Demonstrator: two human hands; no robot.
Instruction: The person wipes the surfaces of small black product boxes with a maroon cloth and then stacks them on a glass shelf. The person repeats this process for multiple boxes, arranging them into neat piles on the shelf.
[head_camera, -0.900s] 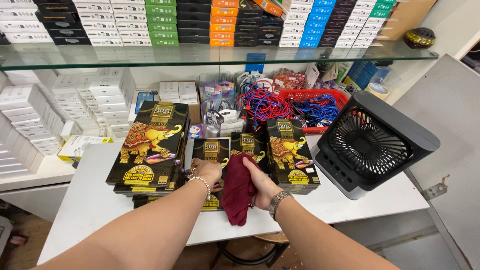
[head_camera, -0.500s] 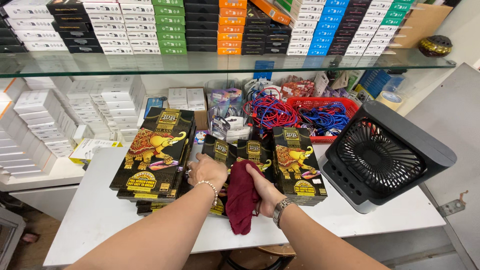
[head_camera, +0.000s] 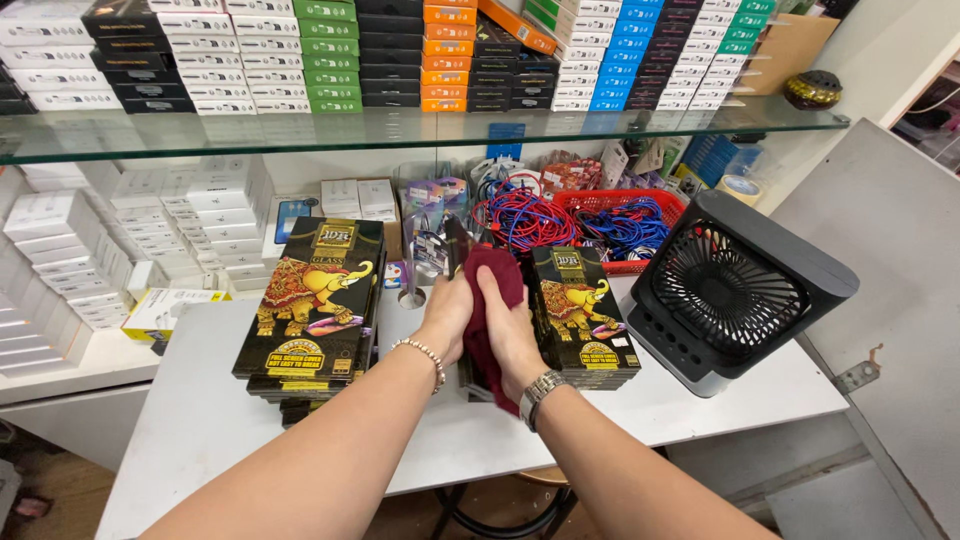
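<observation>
Fingers (head_camera: 497, 300) of both hands are closed on a dark red cloth (head_camera: 487, 320) pressed against a black box (head_camera: 462, 250) mid-counter (head_camera: 200, 420), wiping seemingly underway, while stacks at left (head_camera: 315, 300) and right (head_camera: 580, 315) lie untouched.

Box stacks (head_camera: 315, 300) (head_camera: 585, 310) flank hands; fan (head_camera: 735, 290) blocks right.

White counter (head_camera: 700, 400), glass shelf (head_camera: 300, 130) above stacked with coloured boxes (head_camera: 330, 50), grey panel (head_camera: 890, 300) right, black fan (head_camera: 735, 290).
</observation>
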